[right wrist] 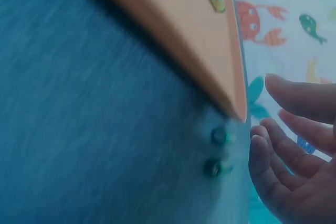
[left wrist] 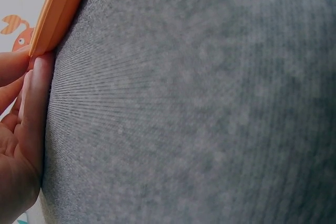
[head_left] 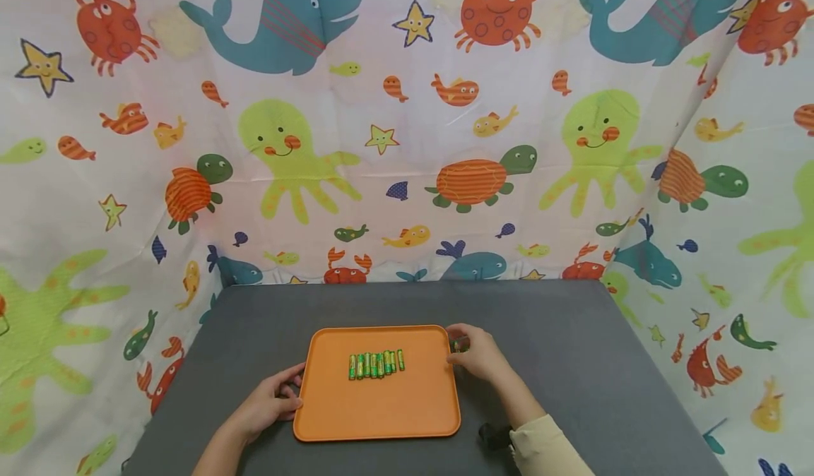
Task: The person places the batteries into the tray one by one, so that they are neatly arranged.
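An orange tray [head_left: 378,409] lies on the table, with a row of several green and yellow batteries [head_left: 374,365] standing close together on it. My left hand [head_left: 275,400] pinches the tray's left rim; in the left wrist view, thumb and fingers [left wrist: 41,80] meet at the tray's edge. By the tray's upper right corner is my right hand [head_left: 480,354], its fingers loosely bent. In the right wrist view nothing sits between these fingers [right wrist: 286,150], and two green batteries [right wrist: 218,167] lie on the table beside them, just off the tray. The head view shows those two mostly behind the fingers.
The grey table [head_left: 540,320] runs back to a curtain [head_left: 407,130] printed with sea animals, which also hangs along both sides. A black strap-like object [head_left: 494,436] is at the right wrist, by the light sleeve [head_left: 547,448].
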`<state>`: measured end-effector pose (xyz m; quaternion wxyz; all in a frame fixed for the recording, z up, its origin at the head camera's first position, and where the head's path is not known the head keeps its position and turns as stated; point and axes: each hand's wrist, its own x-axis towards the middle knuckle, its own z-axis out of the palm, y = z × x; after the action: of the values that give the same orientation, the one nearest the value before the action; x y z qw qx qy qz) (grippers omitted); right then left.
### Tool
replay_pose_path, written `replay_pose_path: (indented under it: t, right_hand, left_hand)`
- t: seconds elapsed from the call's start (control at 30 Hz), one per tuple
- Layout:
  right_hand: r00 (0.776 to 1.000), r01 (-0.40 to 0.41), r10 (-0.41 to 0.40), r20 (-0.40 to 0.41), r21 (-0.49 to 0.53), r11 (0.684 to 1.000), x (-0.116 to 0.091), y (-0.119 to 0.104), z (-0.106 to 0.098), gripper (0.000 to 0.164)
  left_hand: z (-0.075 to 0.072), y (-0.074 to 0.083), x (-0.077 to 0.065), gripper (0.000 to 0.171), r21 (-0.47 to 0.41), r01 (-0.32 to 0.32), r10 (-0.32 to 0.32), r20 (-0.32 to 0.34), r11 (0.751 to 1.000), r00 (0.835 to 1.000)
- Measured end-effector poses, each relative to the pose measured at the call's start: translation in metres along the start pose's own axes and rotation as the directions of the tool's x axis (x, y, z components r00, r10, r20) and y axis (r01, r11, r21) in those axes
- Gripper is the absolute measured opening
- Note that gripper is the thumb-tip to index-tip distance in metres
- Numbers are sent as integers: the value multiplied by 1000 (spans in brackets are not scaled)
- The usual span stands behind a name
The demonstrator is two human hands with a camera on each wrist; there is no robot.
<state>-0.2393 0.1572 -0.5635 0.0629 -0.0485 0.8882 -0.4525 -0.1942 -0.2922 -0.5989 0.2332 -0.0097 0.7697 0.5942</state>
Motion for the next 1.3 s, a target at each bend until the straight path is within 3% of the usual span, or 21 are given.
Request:
replay_pose_path:
  t: [0.3,0.83,1.07,1.3]
  right_hand:
    - [997,-79,78,-21,-80,994,-8,29,-12,63]
    - [998,-69,66,-23,-173,983,-10,45,-19,50]
    - [995,-87,80,-54,-135,987,-10,45,-20,46]
    - [997,-60,59,-54,-33,998,-11,27,-18,50]
  left_hand:
    - [1,1,2,77,7,9,-8,-31,1000,999]
    - [3,4,2,76,7,27,-26,-50,1000,998]
    - [2,4,1,77,3,12,-12,-31,1000,999]
    - [2,4,0,77,-6,23,-23,-43,1000,999]
